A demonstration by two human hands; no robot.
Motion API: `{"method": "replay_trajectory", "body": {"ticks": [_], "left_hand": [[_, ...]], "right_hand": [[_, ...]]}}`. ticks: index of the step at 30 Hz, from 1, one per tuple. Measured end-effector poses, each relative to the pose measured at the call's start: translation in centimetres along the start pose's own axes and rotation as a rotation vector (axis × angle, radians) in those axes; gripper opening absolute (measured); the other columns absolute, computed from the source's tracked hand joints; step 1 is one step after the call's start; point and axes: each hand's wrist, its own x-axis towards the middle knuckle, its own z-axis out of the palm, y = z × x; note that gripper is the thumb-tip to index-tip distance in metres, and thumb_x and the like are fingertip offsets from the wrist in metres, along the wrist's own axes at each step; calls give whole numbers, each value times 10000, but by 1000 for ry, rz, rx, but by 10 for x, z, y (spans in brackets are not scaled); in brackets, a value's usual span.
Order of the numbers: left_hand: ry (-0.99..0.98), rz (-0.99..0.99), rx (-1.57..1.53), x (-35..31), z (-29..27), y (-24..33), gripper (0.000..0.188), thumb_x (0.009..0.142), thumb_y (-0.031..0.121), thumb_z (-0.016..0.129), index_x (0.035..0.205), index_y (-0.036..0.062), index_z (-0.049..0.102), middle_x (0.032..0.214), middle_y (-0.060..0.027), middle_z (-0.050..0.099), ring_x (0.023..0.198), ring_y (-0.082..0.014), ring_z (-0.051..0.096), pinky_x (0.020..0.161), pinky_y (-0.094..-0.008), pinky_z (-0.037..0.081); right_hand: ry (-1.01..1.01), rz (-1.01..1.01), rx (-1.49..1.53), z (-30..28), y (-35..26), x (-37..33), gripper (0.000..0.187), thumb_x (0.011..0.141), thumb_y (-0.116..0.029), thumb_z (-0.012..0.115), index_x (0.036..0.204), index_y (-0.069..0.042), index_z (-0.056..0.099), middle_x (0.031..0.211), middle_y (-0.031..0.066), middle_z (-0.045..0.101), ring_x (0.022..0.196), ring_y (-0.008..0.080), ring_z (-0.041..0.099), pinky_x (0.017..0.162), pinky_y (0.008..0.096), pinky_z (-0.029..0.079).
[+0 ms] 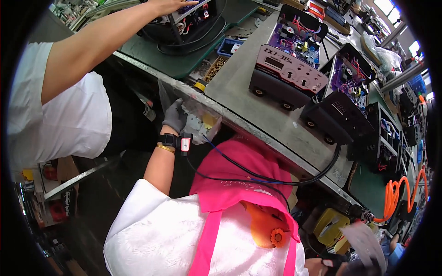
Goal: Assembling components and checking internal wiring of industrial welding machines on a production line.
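Note:
My left hand [175,117], in a grey glove, is at a clear plastic bag [197,123] hanging at the bench's front edge. Its fingers look curled at the bag's mouth, partly hidden by the film. White and yellowish pieces show through the plastic. At the lower right, my right hand [357,267] is smeared by motion and partly cut off. It appears to grip a whitish translucent plastic bag [366,241], also blurred. Black cables [258,178] run from the bench across my pink apron [241,168].
On the bench stand several open-topped machines, including one with a pink panel [290,69] and a black one [338,108]. An orange coiled hose [391,198] hangs at right. A yellow bin [330,226] sits below. At left, a co-worker's arm [92,50] reaches over another machine [191,20].

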Motion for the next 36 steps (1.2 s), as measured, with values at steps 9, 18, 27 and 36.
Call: {"method": "replay_trajectory", "body": {"ticks": [9, 18, 27, 36], "left_hand": [[234, 684, 321, -134, 176, 76, 244, 939, 213, 521, 1119, 52, 553, 898, -9, 586, 707, -57, 499, 649, -204, 434], [-851, -80, 364, -182, 352, 58, 276, 976, 327, 471, 1009, 74, 577, 769, -11, 611, 561, -48, 521, 456, -184, 400], [-787, -249, 42, -182, 365, 17, 218, 953, 332, 555, 1034, 129, 559, 703, 9, 601, 498, -37, 505, 430, -152, 389], [-774, -197, 27, -180, 369, 9, 246, 948, 351, 564, 983, 109, 585, 709, 24, 589, 520, -13, 491, 424, -155, 380]], "right_hand": [[-897, 393, 442, 123, -44, -90, 281, 858, -4, 548, 1127, 58, 597, 1064, 169, 659, 924, 231, 648, 829, 317, 492], [-911, -262, 401, 163, -77, -89, 479, 738, 2, 609, 1212, 37, 548, 1119, 208, 631, 781, 262, 661, 638, 329, 515], [-861, -8, 576, 163, -64, -93, 475, 734, 48, 567, 1206, 86, 523, 1067, 249, 619, 809, 341, 658, 650, 361, 534], [-954, 21, 548, 162, -56, -97, 452, 746, 43, 567, 1195, 83, 530, 1050, 243, 623, 794, 324, 659, 626, 351, 530]]}}
